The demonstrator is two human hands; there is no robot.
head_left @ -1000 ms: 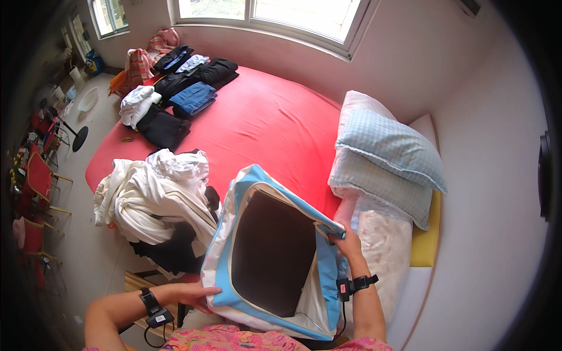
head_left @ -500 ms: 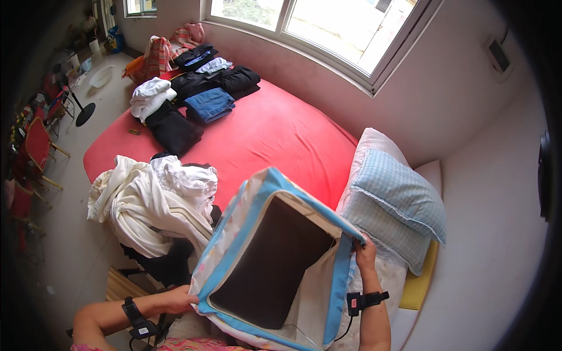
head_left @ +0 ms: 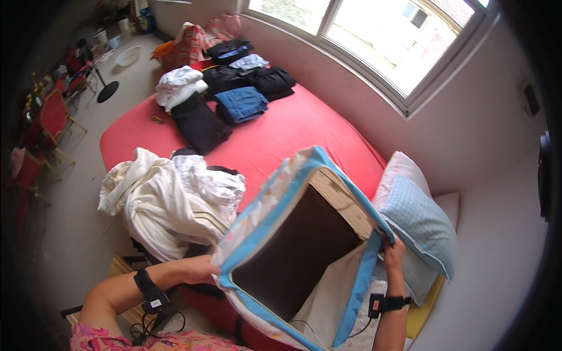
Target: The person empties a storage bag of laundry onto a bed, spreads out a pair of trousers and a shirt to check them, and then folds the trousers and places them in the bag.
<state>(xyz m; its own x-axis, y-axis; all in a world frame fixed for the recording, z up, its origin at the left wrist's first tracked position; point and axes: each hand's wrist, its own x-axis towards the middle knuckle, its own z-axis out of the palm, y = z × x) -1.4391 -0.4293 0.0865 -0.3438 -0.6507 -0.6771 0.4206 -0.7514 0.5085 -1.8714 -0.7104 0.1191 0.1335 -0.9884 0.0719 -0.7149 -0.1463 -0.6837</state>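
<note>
A fabric storage box [head_left: 366,281] with sky-blue edging and pale patterned sides is held up between my hands, its framed opening tilted toward me. A dark brown flat panel [head_left: 298,245] lies inside it, beside a cream lining. My left hand [head_left: 202,269] is closed on the box's left side near the lower corner; its fingertips are partly hidden. My right hand [head_left: 394,255] grips the blue edge at the right corner. Left of the box is a heap of cream and white clothing [head_left: 164,202] at the bed's near edge.
The bed [head_left: 310,131] has a red sheet. Folded jeans [head_left: 241,105], black clothes [head_left: 199,124] and white clothes [head_left: 178,88] lie toward its far end. Pillows [head_left: 418,207] are stacked on the right beside the wall. Red chairs [head_left: 55,117] stand on the floor at left.
The box has risen a little and shifted right, still in both hands. More of its tan inner side shows at the far end. My head view has swung, so the room sits further right.
</note>
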